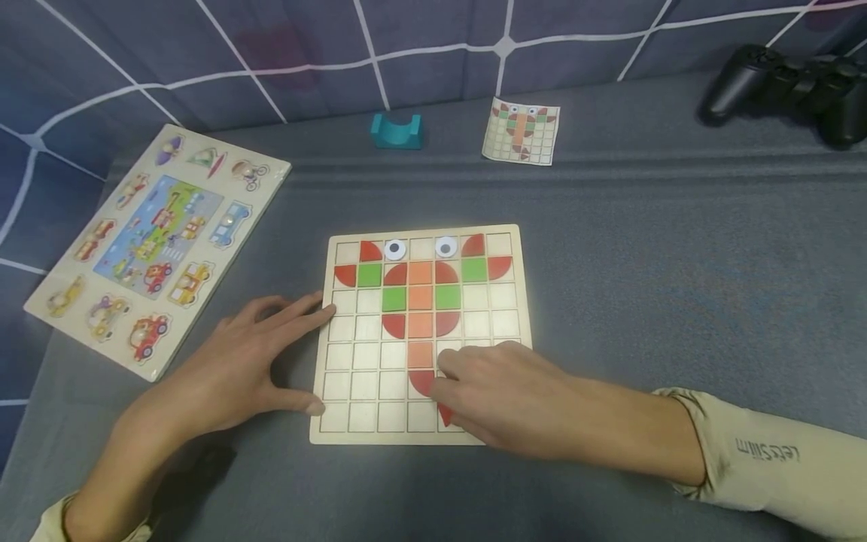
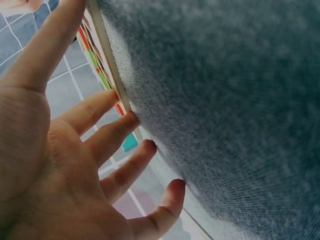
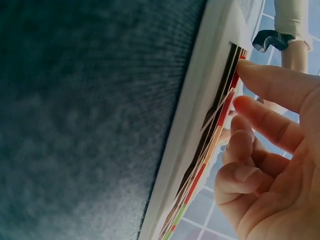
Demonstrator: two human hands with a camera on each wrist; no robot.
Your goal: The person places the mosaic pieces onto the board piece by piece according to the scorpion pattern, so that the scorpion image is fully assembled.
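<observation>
A wooden grid board [image 1: 366, 439] lies flat, with red quarter-round pieces, green and orange square tiles and two googly eyes [image 1: 395, 250] set in its cells. My left hand [image 1: 226, 369] is spread at the board's left edge, with fingertips and thumb touching the frame; the left wrist view shows this hand [image 2: 75, 150] with extended fingers along the edge. Over the board's lower right, my right hand [image 1: 504, 395] pinches a red piece [image 1: 445, 414] between thumb and index finger, low against the grid. The hand covers part of this piece and the cells below it.
A picture puzzle board [image 1: 74, 278] with vehicle pieces lies at the left. Behind the grid board are a teal curved block [image 1: 396, 134] and a small pattern card [image 1: 520, 132]. A black game controller [image 1: 782, 90] sits at the far right, near the checked cloth [image 1: 433, 30].
</observation>
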